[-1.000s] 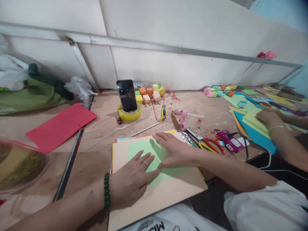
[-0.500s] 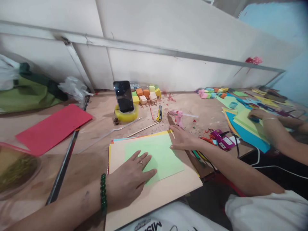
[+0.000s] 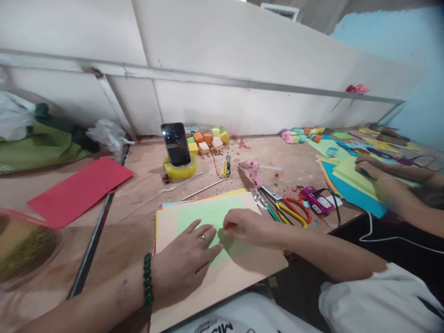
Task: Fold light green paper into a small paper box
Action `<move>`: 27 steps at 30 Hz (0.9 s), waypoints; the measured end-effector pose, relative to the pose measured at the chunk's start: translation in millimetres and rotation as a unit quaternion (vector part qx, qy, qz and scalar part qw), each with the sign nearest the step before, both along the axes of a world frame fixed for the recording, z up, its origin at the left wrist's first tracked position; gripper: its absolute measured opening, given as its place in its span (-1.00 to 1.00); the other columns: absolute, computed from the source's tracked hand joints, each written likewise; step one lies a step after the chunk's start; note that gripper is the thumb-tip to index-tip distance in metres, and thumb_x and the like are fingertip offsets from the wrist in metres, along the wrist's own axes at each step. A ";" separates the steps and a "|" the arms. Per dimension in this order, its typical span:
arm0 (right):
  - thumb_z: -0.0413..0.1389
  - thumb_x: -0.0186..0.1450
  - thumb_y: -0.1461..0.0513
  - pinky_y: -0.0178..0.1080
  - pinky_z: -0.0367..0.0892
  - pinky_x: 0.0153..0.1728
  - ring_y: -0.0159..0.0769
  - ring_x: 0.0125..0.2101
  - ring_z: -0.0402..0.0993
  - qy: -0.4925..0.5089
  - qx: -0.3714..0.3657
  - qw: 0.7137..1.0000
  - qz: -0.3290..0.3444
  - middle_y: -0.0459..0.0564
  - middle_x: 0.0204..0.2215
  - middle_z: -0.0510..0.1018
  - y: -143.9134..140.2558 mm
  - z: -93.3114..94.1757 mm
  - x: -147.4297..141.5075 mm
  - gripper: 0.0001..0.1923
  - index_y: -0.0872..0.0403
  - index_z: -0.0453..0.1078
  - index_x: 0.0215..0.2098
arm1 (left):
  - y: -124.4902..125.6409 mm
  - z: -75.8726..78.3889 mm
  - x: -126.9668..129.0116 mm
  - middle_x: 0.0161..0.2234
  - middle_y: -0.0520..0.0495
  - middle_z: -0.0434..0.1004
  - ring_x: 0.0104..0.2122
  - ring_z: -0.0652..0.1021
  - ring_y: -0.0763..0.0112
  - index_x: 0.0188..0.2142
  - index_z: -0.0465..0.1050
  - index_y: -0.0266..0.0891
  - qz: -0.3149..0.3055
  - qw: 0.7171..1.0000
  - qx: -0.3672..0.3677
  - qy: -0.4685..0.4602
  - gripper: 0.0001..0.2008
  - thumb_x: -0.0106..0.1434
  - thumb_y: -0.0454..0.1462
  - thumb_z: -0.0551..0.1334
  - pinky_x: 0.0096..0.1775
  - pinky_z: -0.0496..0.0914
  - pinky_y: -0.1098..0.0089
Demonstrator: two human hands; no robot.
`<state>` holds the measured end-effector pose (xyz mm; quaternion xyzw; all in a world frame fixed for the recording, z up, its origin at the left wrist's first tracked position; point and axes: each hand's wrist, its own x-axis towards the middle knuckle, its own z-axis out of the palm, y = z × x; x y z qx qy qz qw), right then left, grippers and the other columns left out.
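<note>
My left hand (image 3: 187,252) lies flat with fingers spread on a light green sheet of paper (image 3: 199,210). A ring and a green bead bracelet are on that arm. Beneath the green sheet is a larger cream sheet (image 3: 239,277), atop a stack with yellow, blue and red edges showing. My right hand (image 3: 248,226) rests over the green sheet's right part, its fingers curled in close to my left fingertips. Whatever those fingers may hold is hidden. Scissors (image 3: 274,194) with red and yellow handles lie just beyond my right wrist.
Behind the stack are a phone (image 3: 176,144) propped on a tape roll (image 3: 180,170), paper cubes (image 3: 207,140), a utility knife (image 3: 226,165) and a pink glue gun (image 3: 255,171). Red paper (image 3: 81,190) lies left. A purple power strip (image 3: 316,201) and a co-worker's hands (image 3: 371,169) are at right.
My right hand has moved left and nearer from the stack's far right edge onto the green sheet, and its fingers have curled. The scissors are uncovered. My left hand stays in place.
</note>
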<state>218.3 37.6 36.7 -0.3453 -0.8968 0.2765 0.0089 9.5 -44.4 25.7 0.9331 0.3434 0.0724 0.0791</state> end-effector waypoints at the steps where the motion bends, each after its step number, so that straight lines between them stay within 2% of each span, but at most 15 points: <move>1: 0.14 0.20 0.30 -0.34 0.23 -0.39 -0.33 -0.41 0.39 -0.016 -0.011 1.000 0.016 -0.04 -0.39 0.51 -3.8 -0.1 -5.0 -0.94 0.10 0.45 -0.35 | -0.9 2.1 1.9 -0.17 -0.17 0.46 -0.10 0.44 0.12 -0.10 0.42 -0.19 0.000 1.000 -0.008 0.005 -0.74 0.23 -0.35 0.10 0.08 0.23 0.00; 3: 0.18 0.17 0.29 -0.34 0.20 -0.40 -0.33 -0.41 0.36 -0.040 -0.016 0.999 0.026 -0.04 -0.39 0.49 -6.6 0.1 -10.9 -0.94 0.12 0.44 -0.36 | -4.8 5.4 4.1 -0.22 -0.14 0.46 -0.17 0.45 0.17 -0.16 0.42 -0.22 -0.002 1.000 -0.023 0.016 -0.80 0.23 -0.33 0.12 0.08 0.24 0.03; 7: 0.19 0.21 0.22 -0.34 0.17 -0.40 -0.34 -0.42 0.34 -0.057 -0.014 0.998 0.038 -0.03 -0.37 0.46 -3.9 1.8 -10.1 -0.89 0.12 0.41 -0.34 | -20.9 6.5 -0.7 -0.19 -0.12 0.49 -0.12 0.46 0.20 -0.22 0.42 -0.23 0.012 0.999 -0.037 0.018 -0.86 0.22 -0.30 0.15 0.15 0.17 0.09; 11: 0.20 0.20 0.02 -0.32 0.14 -0.44 -0.29 -0.40 0.36 -0.069 0.010 0.996 0.048 0.00 -0.36 0.48 -7.1 7.3 -11.4 -0.69 0.10 0.39 -0.31 | -40.1 1.2 -9.7 -0.10 -0.14 0.52 -0.05 0.46 0.19 -0.10 0.44 -0.26 0.011 1.000 -0.001 0.027 -0.75 0.26 -0.24 0.13 0.16 0.16 0.13; 13: 0.19 0.14 -0.11 -0.29 0.14 -0.45 -0.22 -0.39 0.40 -0.105 0.028 0.993 0.042 0.05 -0.34 0.49 -11.4 12.6 -17.2 -0.54 0.11 0.38 -0.29 | -47.8 -3.2 -11.9 -0.05 -0.17 0.52 -0.02 0.45 0.18 -0.03 0.43 -0.27 0.019 0.999 0.019 0.031 -0.70 0.29 -0.23 0.10 0.16 0.17 0.14; 15: 0.19 0.10 -0.15 -0.26 0.14 -0.47 -0.15 -0.38 0.43 -0.152 0.038 0.987 0.033 0.12 -0.33 0.51 -14.3 17.9 -24.3 -0.48 0.12 0.39 -0.29 | -53.3 -7.5 -12.3 -0.03 -0.18 0.53 0.00 0.44 0.17 0.02 0.41 -0.29 0.032 0.998 0.030 0.034 -0.66 0.32 -0.22 0.07 0.16 0.17 0.14; 20: 0.19 0.07 -0.14 -0.26 0.13 -0.50 -0.08 -0.39 0.48 -0.193 0.033 0.981 0.010 0.10 -0.41 0.55 -2.4 18.3 -25.9 -0.51 0.09 0.41 -0.31 | -59.2 -13.6 -11.9 0.00 -0.20 0.53 0.03 0.44 0.18 0.05 0.41 -0.30 0.053 0.998 0.037 0.028 -0.64 0.34 -0.23 0.04 0.17 0.18 0.14; 24: 0.21 0.05 -0.10 -0.30 0.10 -0.51 -0.13 -0.40 0.47 -0.222 0.037 0.974 -0.031 0.05 -0.44 0.55 23.4 9.7 -6.5 -0.56 0.06 0.40 -0.32 | -60.1 -15.4 -14.1 0.02 -0.20 0.51 0.03 0.44 0.19 0.05 0.40 -0.33 0.051 0.998 0.035 0.022 -0.63 0.34 -0.24 0.03 0.16 0.19 0.14; 27: 0.23 0.07 -0.03 -0.32 0.06 -0.54 -0.25 -0.46 0.42 -0.213 0.026 0.975 -0.059 -0.01 -0.46 0.53 41.5 6.0 12.7 -0.65 0.07 0.38 -0.41 | -60.4 -16.5 -15.2 0.05 -0.21 0.49 0.05 0.42 0.16 0.08 0.37 -0.35 0.048 0.998 0.030 0.017 -0.62 0.34 -0.26 0.02 0.17 0.17 0.12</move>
